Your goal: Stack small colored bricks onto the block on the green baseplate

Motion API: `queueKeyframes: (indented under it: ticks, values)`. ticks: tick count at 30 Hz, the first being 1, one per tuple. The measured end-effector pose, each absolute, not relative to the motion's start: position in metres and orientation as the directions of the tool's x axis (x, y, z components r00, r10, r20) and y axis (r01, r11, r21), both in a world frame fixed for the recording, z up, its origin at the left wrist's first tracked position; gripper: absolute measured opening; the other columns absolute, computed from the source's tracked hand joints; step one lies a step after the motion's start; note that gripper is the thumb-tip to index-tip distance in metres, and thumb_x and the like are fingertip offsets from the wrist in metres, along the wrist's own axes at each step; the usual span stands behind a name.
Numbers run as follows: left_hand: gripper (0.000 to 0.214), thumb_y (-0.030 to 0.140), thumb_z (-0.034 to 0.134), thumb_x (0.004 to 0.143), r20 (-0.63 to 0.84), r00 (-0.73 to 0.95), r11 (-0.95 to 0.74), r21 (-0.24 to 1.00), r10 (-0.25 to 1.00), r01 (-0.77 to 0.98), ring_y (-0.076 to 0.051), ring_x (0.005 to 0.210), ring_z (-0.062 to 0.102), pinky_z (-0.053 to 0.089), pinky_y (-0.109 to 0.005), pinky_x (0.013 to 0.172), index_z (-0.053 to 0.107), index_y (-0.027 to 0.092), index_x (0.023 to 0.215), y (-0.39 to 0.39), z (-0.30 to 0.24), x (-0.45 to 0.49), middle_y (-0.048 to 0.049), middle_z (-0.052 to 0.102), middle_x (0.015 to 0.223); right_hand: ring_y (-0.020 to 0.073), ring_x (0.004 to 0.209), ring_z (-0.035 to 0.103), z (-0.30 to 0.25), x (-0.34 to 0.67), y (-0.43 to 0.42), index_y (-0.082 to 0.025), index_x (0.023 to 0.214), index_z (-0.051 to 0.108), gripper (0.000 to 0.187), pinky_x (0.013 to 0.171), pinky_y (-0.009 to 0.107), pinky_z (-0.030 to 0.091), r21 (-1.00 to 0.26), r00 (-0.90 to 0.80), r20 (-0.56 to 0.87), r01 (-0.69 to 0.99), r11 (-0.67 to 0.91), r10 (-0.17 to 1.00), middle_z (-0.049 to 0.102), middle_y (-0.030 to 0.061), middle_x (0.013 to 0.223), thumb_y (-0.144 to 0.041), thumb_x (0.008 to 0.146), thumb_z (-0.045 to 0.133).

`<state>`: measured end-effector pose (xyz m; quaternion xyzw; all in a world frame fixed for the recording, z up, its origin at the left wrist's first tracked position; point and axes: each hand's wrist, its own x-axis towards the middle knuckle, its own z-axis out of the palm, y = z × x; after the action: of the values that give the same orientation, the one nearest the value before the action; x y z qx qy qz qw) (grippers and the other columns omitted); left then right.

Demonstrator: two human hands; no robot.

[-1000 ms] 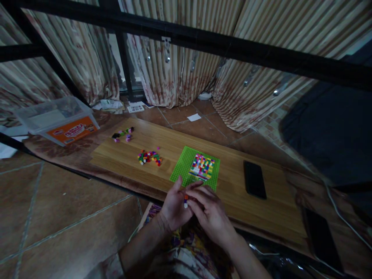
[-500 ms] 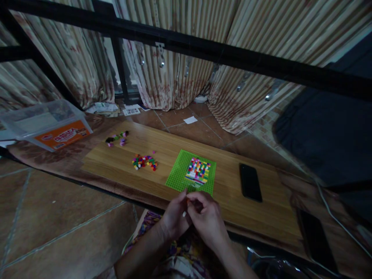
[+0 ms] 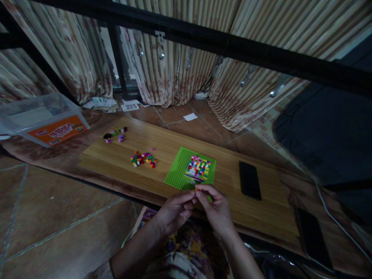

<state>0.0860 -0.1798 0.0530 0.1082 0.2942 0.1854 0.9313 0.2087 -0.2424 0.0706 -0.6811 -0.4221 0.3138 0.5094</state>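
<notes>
Here, the left hand point(image 3: 176, 212) and right hand point(image 3: 217, 209) pinched one orange brick point(image 3: 196, 190) above the wooden board's point(image 3: 225, 164) near edge, partly blocking one green baseplate point(image 3: 176, 170). One brick pile point(image 3: 142, 156) lay leftward, one black phone point(image 3: 250, 180) rightward; one clear box point(image 3: 58, 130) stood beyond the left edge.

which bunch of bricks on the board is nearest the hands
The multicoloured brick patch on the green baseplate, just beyond the left hand and right hand; the loose mixed pile and the black-green-pink group lie farther left.
</notes>
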Motion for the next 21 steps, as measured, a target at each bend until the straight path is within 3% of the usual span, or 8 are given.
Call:
queueKeyframes:
  ticks: [8, 15, 17, 21]
  values:
    - [0.015, 0.017, 0.072, 0.069, -0.481, 0.792, 0.920, 0.293, 0.377, -0.260, 0.002, 0.043, 0.031, 0.015, -0.011, 0.036, 0.063, 0.008, 0.077, -0.178, 0.056, 0.085, 0.0019, 0.050, 0.065, 0.0160, 0.075, 0.062, 0.073, 0.212, -0.242, -0.023, 0.083, 0.069, 0.015, 0.070, 0.028, 0.048, -0.945, 0.399, 0.029, 0.311, -0.105, 0.916, 0.066, 0.0014, 0.078, -0.034, 0.081, 0.059]
    - [0.012, 0.012, 0.070, 0.069, -0.493, 0.799, 0.938, 0.205, 0.345, -0.278, 0.003, 0.041, 0.029, 0.014, -0.010, 0.034, 0.061, 0.008, 0.075, -0.177, 0.056, 0.084, 0.0023, 0.048, 0.064, 0.0177, 0.074, 0.062, 0.065, 0.223, -0.228, -0.021, 0.081, 0.071, 0.018, 0.071, 0.031, 0.049, -0.995, 0.686, -0.001, 0.073, -0.071, 0.727, 0.070, 0.0028, 0.079, -0.038, 0.075, 0.066]
    - [0.012, 0.013, 0.070, 0.070, -0.505, 0.792, 0.940, 0.203, 0.342, -0.275, 0.003, 0.040, 0.029, 0.014, -0.010, 0.033, 0.061, 0.008, 0.075, -0.177, 0.054, 0.082, 0.0024, 0.047, 0.064, 0.0187, 0.078, 0.062, 0.060, 0.235, -0.216, -0.022, 0.081, 0.072, 0.018, 0.075, 0.033, 0.049, -0.991, 0.701, 0.087, 0.136, -0.013, 0.708, 0.069, 0.0035, 0.082, -0.038, 0.073, 0.068]
    - [0.010, 0.014, 0.068, 0.072, -0.555, 0.766, 0.945, 0.206, 0.326, -0.253, 0.003, 0.040, 0.029, 0.014, -0.010, 0.033, 0.060, 0.009, 0.073, -0.180, 0.051, 0.079, 0.0018, 0.049, 0.063, 0.0187, 0.087, 0.059, 0.050, 0.261, -0.190, -0.023, 0.077, 0.074, 0.015, 0.082, 0.035, 0.046, -0.906, 0.626, 0.287, 0.424, -0.007, 0.725, 0.064, 0.0037, 0.088, -0.037, 0.071, 0.069]
